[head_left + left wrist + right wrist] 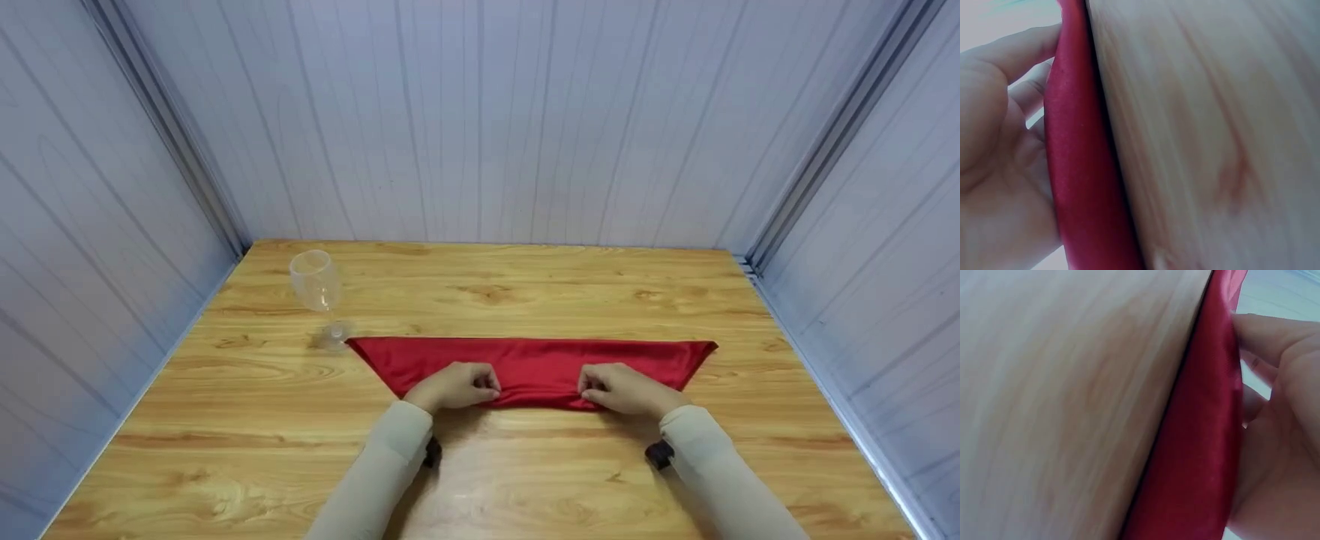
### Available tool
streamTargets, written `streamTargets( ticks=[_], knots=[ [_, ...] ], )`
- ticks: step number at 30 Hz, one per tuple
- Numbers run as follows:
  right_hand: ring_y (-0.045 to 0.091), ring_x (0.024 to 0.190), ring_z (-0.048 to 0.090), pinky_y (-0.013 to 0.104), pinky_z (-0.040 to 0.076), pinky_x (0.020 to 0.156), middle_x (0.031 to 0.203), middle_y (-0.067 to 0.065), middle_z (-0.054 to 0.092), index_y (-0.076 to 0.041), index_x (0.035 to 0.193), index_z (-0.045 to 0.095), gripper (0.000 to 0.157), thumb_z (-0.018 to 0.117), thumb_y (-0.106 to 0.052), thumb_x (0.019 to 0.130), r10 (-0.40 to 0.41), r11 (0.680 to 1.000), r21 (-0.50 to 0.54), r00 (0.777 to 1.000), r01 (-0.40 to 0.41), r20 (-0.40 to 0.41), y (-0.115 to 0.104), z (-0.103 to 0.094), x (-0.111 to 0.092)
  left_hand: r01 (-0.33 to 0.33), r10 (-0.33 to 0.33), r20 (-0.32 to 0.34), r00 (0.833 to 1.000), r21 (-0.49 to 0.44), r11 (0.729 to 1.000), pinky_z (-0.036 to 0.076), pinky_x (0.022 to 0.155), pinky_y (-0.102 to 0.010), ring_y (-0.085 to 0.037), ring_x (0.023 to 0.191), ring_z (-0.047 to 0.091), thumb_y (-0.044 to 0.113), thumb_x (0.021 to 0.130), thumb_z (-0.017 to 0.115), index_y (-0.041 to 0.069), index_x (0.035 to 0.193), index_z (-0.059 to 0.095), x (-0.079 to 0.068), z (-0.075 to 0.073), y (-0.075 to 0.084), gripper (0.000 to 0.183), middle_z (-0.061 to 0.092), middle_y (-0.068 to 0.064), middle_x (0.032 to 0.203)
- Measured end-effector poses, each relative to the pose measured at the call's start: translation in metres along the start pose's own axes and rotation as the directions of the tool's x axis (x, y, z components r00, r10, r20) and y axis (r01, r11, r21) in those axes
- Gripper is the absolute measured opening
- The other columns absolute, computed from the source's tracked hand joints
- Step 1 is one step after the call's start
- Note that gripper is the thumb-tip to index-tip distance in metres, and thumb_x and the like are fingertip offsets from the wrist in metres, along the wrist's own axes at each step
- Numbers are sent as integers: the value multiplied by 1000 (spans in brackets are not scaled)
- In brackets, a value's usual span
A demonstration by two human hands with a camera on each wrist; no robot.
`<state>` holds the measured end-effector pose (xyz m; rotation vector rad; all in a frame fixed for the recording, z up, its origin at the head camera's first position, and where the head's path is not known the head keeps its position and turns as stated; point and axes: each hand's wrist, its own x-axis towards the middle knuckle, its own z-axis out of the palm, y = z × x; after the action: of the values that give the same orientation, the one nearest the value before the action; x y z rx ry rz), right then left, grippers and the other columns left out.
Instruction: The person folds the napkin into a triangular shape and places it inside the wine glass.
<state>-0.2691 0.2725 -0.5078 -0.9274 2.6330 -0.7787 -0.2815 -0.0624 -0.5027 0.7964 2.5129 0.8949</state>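
A red satiny cloth (541,367) lies on the table as a long folded band, its far edge straight and its two far corners pointed. My left hand (452,385) pinches its near edge left of the middle, thumb and forefinger together. On the other side my right hand (628,388) pinches the same edge right of the middle. Small wrinkles run along that edge between the hands. In the left wrist view the red cloth (1084,152) stands as a fold before the palm, hiding the fingertips. The right wrist view has the cloth (1196,422) covering the fingertips likewise.
An upright clear wine glass (316,283) stands at the back left, its foot close to the cloth's left corner. The wood-grain table (480,480) is bounded by pale panels (480,120) at the back and both sides.
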Motion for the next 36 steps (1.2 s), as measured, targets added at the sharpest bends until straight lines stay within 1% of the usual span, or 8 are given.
streamTargets(
  ticks=[6, 10, 14, 19, 22, 28, 32, 36],
  knots=[
    [9, 75, 52, 29, 46, 68, 83, -7, 58, -11, 94, 65, 5, 66, -6, 96, 12, 1000, -17, 999, -13, -47, -8, 2, 1, -15, 15, -9, 1000, 2, 1000, 48, 78, -33, -10, 83, 57, 9, 95, 64, 14, 98, 70, 1, 1, 0, 8, 63, 6, 88],
    [9, 74, 55, 28, 49, 67, 81, -6, 61, -11, 88, 68, 14, 66, 3, 89, 9, 995, -93, 995, -18, -99, -17, 4, 3, -40, 41, -39, 998, 11, 999, 51, 81, -34, -14, 87, 60, 3, 91, 67, 11, 95, 70, 2, 0, -1, 9, 65, 1, 89],
    [10, 75, 57, 30, 51, 67, 81, -5, 64, -10, 85, 71, 16, 66, 6, 83, 21, 985, -165, 992, -41, -124, -26, 5, 3, -72, 76, -84, 994, 49, 996, 51, 78, -32, -15, 85, 61, 0, 88, 70, 10, 89, 72, 2, 0, 2, 10, 66, 0, 86],
    [17, 82, 65, 34, 55, 72, 86, -1, 67, -8, 87, 72, 18, 63, 7, 85, 21, 968, -246, 990, -56, -142, -34, 7, 0, -119, 132, -149, 980, 96, 988, 52, 71, -27, -12, 78, 63, -3, 86, 73, 8, 83, 76, -1, 2, 7, 12, 69, 2, 80],
    [19, 85, 67, 35, 56, 73, 88, 0, 67, -9, 89, 72, 14, 65, 3, 88, 21, 959, -278, 991, -57, -132, -40, 7, -3, -123, 145, -162, 976, 139, 983, 54, 74, -28, -13, 82, 66, -3, 85, 73, 8, 85, 78, -2, 3, 9, 12, 72, 1, 81],
    [11, 78, 62, 31, 53, 68, 85, -7, 62, -14, 88, 71, 6, 71, -10, 92, 21, 966, -256, 995, -46, -101, -42, 5, -6, -107, 150, -176, 973, 236, 966, 54, 80, -29, -13, 88, 68, 5, 88, 73, 11, 89, 81, -5, 5, 11, 10, 73, 6, 84],
    [7, 77, 61, 30, 53, 68, 85, -9, 61, -16, 88, 71, 5, 71, -15, 93, 18, 972, -233, 996, -38, -86, -40, 5, -8, -88, 125, -163, 979, 217, 972, 53, 74, -26, -8, 80, 66, 18, 88, 78, 14, 87, 81, -8, 6, 13, 6, 72, 9, 80],
    [7, 78, 60, 30, 52, 68, 86, -9, 61, -16, 90, 71, 3, 73, -17, 92, 39, 979, -196, 998, -50, -57, -39, 5, -9, -87, 116, -150, 982, 190, 978, 53, 73, -26, -7, 79, 65, 23, 81, 86, 13, 88, 80, -13, 6, 14, 13, 72, 9, 81]
  ],
)
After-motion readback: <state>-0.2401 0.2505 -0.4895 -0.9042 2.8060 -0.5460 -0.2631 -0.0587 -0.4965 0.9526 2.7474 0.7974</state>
